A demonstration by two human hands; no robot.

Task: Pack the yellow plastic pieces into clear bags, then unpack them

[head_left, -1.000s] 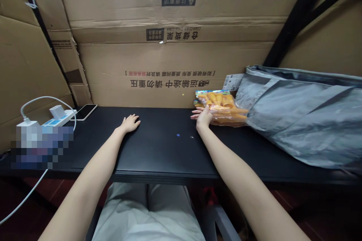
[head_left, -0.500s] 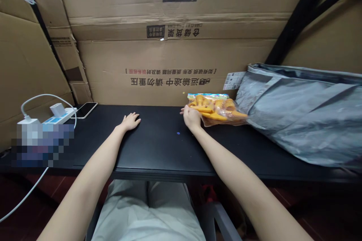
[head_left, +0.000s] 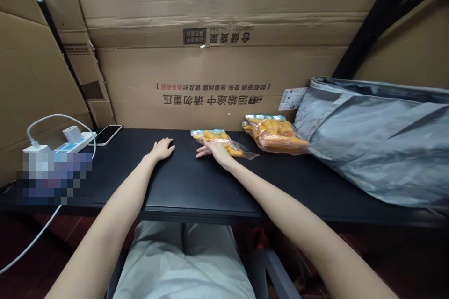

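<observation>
My right hand rests on a clear packet of orange plastic pieces lying on the black table, near its middle; the thumb and fingers pinch the packet's near edge. A second, fuller packet of orange pieces lies to the right, against the grey bag. My left hand lies flat on the table with its fingers spread, holding nothing, a short way left of the first packet.
A large grey fabric bag covers the right of the table. At the left end lie a phone and a white power strip with chargers and a cable. Cardboard sheets wall the back and left. A black frame post slants at right.
My right hand has drawn one packet leftward from beside the grey bag to the middle of the table; another packet stays by the bag. The left hand has not moved.
</observation>
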